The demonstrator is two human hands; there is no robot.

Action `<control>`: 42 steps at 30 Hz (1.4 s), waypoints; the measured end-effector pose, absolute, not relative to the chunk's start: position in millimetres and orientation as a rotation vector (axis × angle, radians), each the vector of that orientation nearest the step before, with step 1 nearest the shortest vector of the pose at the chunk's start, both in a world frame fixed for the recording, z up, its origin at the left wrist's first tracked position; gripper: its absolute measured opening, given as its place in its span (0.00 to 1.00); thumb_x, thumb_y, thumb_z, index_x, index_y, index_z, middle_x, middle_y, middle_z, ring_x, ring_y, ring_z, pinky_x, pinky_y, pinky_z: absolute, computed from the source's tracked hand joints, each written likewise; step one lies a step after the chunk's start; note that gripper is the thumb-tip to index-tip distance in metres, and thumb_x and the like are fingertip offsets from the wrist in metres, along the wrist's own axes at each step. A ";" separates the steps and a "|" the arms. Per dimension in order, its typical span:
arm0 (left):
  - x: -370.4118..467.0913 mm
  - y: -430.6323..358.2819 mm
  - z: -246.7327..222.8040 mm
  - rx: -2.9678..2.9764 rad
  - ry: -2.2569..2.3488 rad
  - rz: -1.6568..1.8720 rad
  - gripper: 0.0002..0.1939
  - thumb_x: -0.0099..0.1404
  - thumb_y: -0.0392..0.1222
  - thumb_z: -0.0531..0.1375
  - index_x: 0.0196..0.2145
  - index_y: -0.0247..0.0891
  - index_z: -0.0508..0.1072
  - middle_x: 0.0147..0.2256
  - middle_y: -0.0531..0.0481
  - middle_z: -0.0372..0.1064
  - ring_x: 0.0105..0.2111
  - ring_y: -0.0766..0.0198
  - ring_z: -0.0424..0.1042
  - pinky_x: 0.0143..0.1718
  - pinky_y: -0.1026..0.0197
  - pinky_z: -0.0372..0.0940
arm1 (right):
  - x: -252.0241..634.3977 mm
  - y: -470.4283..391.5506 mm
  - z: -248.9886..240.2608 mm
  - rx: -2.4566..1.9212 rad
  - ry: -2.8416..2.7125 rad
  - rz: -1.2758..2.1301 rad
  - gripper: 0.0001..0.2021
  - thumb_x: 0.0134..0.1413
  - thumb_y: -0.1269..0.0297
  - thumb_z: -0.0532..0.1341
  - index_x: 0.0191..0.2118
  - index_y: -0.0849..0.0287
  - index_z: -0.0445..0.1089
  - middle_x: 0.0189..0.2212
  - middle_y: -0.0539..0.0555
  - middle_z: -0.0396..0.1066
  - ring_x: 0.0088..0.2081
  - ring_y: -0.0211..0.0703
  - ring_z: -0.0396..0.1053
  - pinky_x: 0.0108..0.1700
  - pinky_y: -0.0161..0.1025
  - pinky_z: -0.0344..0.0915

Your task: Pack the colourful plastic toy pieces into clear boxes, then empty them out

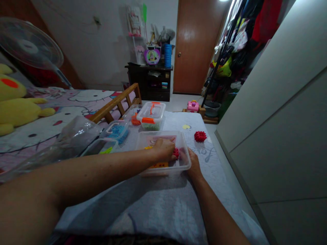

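Observation:
A clear plastic box (pixel 185 163) stands on the cloth-covered table, with yellow pieces (pixel 160 165) and a red piece (pixel 176 152) inside. My left hand (pixel 165 149) reaches down into the box, its fingers bent at the red piece; the fingertips are partly hidden. My right hand (pixel 193 164) is wrapped round the box's right side, with some fingers seen through the plastic. To the right of the box lies a red cluster of pieces (pixel 200 136) on the cloth.
Behind the box stands a lidded container (pixel 151 115) with orange latches. Containers with blue pieces (pixel 118 132) and green pieces (pixel 106 150) are at the left, beside a clear plastic bag (pixel 76 134). A wooden bed rail (pixel 109 107) borders the table's left side.

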State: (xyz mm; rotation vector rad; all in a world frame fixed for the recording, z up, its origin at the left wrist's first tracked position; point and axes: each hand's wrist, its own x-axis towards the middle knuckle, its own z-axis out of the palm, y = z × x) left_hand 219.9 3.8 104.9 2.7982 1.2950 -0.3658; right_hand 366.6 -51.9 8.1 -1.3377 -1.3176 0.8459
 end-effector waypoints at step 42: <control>382.3 83.1 118.8 2.754 1.059 -0.338 0.44 0.44 0.40 0.76 0.58 0.33 0.69 0.59 0.35 0.66 0.56 0.44 0.68 0.50 0.58 0.66 | 360.7 -54.2 15.0 -1.317 -1.411 0.743 0.14 0.62 0.57 0.55 0.36 0.56 0.77 0.36 0.56 0.78 0.38 0.47 0.72 0.45 0.40 0.67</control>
